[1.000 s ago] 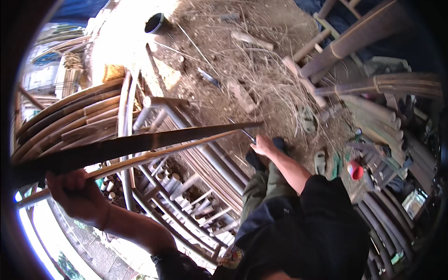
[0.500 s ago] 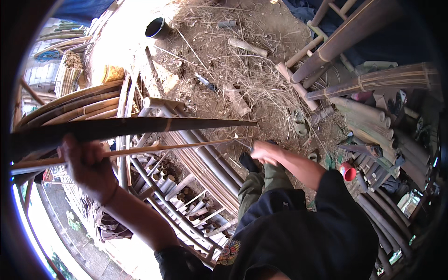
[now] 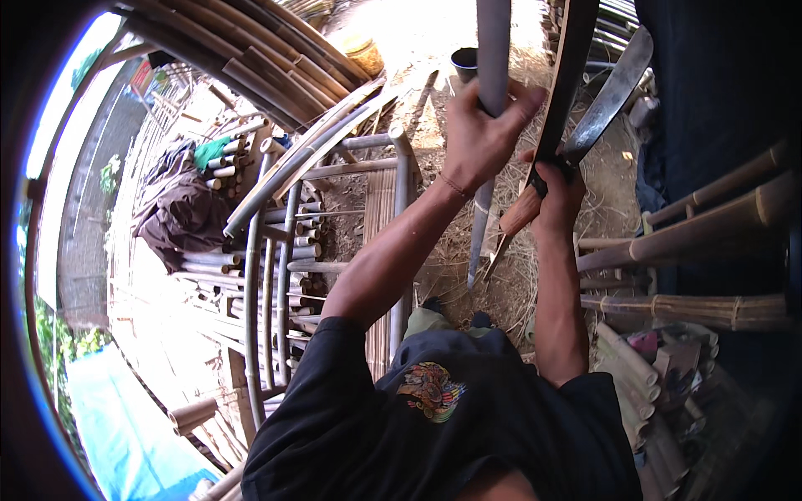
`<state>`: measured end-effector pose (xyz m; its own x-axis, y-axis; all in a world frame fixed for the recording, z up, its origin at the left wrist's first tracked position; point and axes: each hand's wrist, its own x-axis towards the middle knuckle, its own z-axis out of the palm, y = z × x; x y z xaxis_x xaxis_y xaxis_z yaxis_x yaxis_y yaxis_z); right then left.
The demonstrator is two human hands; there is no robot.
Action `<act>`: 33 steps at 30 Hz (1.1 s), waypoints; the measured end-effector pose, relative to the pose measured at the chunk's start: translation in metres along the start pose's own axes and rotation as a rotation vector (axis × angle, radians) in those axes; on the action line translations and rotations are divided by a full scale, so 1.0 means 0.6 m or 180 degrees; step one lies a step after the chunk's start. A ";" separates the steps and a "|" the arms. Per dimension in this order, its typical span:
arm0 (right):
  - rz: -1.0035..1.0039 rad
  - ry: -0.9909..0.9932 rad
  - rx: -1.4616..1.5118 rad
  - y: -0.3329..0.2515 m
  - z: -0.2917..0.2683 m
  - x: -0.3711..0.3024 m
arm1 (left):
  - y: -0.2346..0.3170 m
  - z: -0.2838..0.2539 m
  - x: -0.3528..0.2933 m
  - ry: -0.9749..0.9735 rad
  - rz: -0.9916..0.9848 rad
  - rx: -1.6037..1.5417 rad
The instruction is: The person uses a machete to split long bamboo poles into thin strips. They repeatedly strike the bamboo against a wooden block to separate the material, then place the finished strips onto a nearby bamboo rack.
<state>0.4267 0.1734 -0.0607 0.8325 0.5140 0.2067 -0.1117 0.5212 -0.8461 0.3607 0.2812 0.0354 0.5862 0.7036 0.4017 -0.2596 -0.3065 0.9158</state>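
My left hand is wrapped round a long grey bamboo strip, whose pointed lower end hangs below the hand. Just right of it, my right hand grips a machete by its wooden handle. The wide metal machete blade points up and to the right. A dark bamboo strip also runs down to my right hand, beside the blade, and appears held together with the handle. A thin pale end shows below the handle.
A bamboo frame with a slatted top stands left of my legs. Bamboo poles lie at the upper left, near a yellow container. A black bucket stands ahead. Bamboo furniture and cut poles are on the right.
The view has turned left. Both hands have come close together in front of me, and the bamboo now points away upright. The machete blade, hardly visible before, now shows plainly.
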 end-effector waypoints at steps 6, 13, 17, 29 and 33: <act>-0.0313 0.0496 -0.0718 -0.016 -0.026 0.009 | 0.128 -0.296 0.127 0.1897 0.1943 0.0023; -0.0221 0.0667 -0.0685 -0.007 -0.031 0.005 | 0.078 -0.590 0.145 0.3336 0.2051 -0.0020; -0.0189 0.0748 -0.0638 0.005 0.019 0.001 | -0.197 -0.778 0.092 0.2989 -0.0586 0.0085; 0.0111 0.0341 -0.0624 0.115 0.177 0.011 | -0.416 -0.829 0.145 0.2497 -0.2507 -0.3107; 0.0372 0.0152 -0.0579 0.140 0.227 0.022 | -0.047 -0.497 0.300 -0.0234 -0.0284 -0.2003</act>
<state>0.3541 0.3167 -0.0619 0.8448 0.5287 0.0821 -0.1130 0.3263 -0.9385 0.2449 0.6075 0.0809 0.6718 0.6562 0.3435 -0.5952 0.2023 0.7777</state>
